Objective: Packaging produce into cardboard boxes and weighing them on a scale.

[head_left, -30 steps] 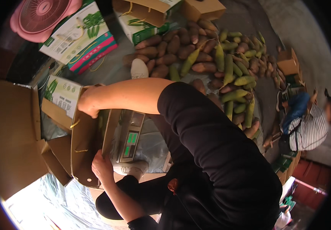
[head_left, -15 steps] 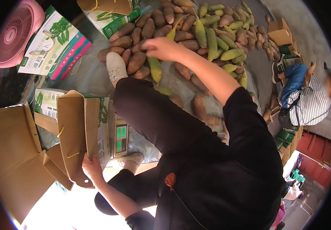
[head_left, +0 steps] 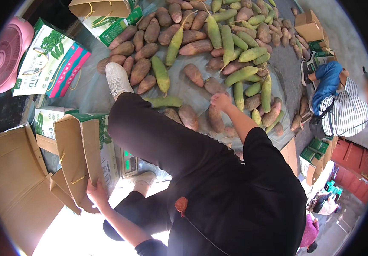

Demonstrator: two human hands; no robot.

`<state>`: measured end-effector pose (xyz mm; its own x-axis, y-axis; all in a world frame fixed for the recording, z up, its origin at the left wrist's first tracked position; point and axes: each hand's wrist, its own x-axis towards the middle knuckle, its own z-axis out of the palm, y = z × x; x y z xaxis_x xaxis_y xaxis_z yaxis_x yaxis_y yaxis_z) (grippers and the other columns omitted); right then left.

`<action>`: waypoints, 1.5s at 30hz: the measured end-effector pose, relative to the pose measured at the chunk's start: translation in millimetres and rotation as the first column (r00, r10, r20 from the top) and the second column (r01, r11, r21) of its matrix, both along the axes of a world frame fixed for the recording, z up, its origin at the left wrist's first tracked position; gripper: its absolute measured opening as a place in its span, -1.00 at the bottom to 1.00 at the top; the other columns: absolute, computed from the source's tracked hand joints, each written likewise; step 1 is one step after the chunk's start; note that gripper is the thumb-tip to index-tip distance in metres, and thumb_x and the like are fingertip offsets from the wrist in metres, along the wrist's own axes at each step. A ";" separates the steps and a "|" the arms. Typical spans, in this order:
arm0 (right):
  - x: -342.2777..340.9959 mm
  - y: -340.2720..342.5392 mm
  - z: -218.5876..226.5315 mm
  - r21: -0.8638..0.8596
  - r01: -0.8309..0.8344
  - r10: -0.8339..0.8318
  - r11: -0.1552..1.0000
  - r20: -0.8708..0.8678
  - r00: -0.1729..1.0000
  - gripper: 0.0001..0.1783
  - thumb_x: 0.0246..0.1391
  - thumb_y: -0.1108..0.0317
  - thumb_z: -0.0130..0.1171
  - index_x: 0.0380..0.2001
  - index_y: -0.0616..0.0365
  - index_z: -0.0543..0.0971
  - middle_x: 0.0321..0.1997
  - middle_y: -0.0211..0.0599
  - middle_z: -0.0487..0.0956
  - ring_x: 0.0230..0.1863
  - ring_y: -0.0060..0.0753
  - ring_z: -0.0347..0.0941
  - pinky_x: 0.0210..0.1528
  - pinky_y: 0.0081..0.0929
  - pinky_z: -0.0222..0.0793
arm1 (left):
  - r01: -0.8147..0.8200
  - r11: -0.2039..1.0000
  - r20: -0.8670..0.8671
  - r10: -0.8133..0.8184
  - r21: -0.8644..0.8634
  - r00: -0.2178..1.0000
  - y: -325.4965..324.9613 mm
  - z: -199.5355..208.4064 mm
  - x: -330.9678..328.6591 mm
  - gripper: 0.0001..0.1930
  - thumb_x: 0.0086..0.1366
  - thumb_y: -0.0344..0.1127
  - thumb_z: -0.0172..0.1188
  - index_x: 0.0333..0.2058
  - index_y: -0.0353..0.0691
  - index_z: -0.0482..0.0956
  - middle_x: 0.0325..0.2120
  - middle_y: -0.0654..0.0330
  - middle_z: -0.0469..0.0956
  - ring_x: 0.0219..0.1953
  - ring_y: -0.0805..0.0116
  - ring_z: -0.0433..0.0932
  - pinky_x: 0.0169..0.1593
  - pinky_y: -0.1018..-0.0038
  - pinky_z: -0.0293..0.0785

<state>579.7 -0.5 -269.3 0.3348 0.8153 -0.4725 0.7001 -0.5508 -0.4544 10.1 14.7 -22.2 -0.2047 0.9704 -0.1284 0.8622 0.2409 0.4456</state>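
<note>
My left hand (head_left: 98,195) is closed on the lower edge of an open cardboard box (head_left: 91,149) with a yellow cord handle. The box stands upright on its end beside a scale (head_left: 128,164) with a lit green display, which it partly covers. My right hand (head_left: 222,102) is over the vegetables on the ground sheet, its fingers bent and slightly blurred. Next to it lie a reddish-brown root (head_left: 214,86) and another reddish root (head_left: 215,118). A green radish (head_left: 238,95) lies just to its right. Whether my right fingers touch or hold anything does not show.
More green radishes (head_left: 213,32) and reddish-brown roots (head_left: 195,47) spread across the sheet. At the left are a large open carton (head_left: 11,158), a printed gift box (head_left: 43,59) and a pink fan (head_left: 5,59). A person in a striped shirt (head_left: 346,109) sits at the right.
My right hand has moved right and nearer to me, away from the roots beside my shoe. My left hand keeps its grip on the box. The whole view has shifted slightly.
</note>
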 end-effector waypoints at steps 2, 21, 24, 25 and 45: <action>6.6 18.8 3.0 -0.092 0.343 -0.355 0.935 -0.257 0.899 -0.81 -0.10 0.32 0.18 -0.33 0.04 0.55 -0.43 -0.37 0.57 -0.37 -0.39 0.51 -0.35 -0.33 0.39 | -0.013 1.000 -0.020 0.013 0.001 1.000 -2.9 4.1 -3.2 -0.78 0.06 -0.50 0.08 -0.26 -0.35 0.51 -0.46 -0.03 0.56 -0.40 0.12 0.56 -0.27 0.36 0.41; 90.0 130.4 -7.4 -0.299 0.935 -0.544 0.192 -0.825 -0.152 -0.46 -0.02 0.56 0.14 0.01 0.22 0.16 -0.04 -0.11 0.34 -0.16 -0.04 0.45 -0.32 -0.24 0.50 | -0.064 0.996 -0.007 0.064 -0.057 0.998 5.8 0.4 3.6 -0.81 0.07 -0.54 0.08 -0.29 -0.38 0.49 -0.53 -0.02 0.54 -0.49 0.17 0.52 -0.31 0.38 0.41; 99.8 134.7 -6.9 -0.396 0.905 -0.450 0.156 -0.844 -0.292 -0.70 0.05 0.50 0.10 -0.14 0.21 0.29 -0.13 -0.23 0.33 -0.06 -0.15 0.40 -0.24 -0.28 0.46 | -0.070 0.997 -0.004 0.070 -0.042 0.998 5.2 -1.2 2.6 -0.82 0.07 -0.54 0.07 -0.29 -0.39 0.49 -0.51 -0.03 0.55 -0.47 0.13 0.53 -0.31 0.37 0.41; 100.6 133.6 -5.3 -0.351 0.918 -0.510 0.182 -0.832 -0.217 -0.72 0.06 0.44 0.12 -0.17 0.19 0.31 -0.23 -0.27 0.35 -0.19 -0.24 0.41 -0.29 -0.29 0.46 | -0.073 0.996 -0.004 0.073 -0.042 0.997 4.6 -1.3 1.6 -0.82 0.07 -0.54 0.07 -0.29 -0.39 0.49 -0.51 -0.03 0.55 -0.47 0.13 0.53 -0.31 0.37 0.41; 76.9 125.0 117.3 -0.083 0.831 -0.493 0.550 -0.836 0.243 -0.70 0.04 0.05 0.19 -0.40 0.02 0.44 -0.70 -0.63 0.19 -0.77 -0.71 -0.07 -0.61 -0.69 0.03 | -0.115 0.984 -0.202 0.087 -0.134 0.976 2.2 11.9 6.3 -0.81 0.02 -0.45 0.13 -0.32 -0.23 0.50 -0.43 0.01 0.52 -0.34 -0.02 0.51 -0.26 0.23 0.43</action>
<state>656.6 124.4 -152.0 0.5221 0.6022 -0.6040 -0.5154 -0.3415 -0.7860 16.3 16.9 -10.2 -0.3358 0.9175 -0.2132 0.8967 0.3806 0.2258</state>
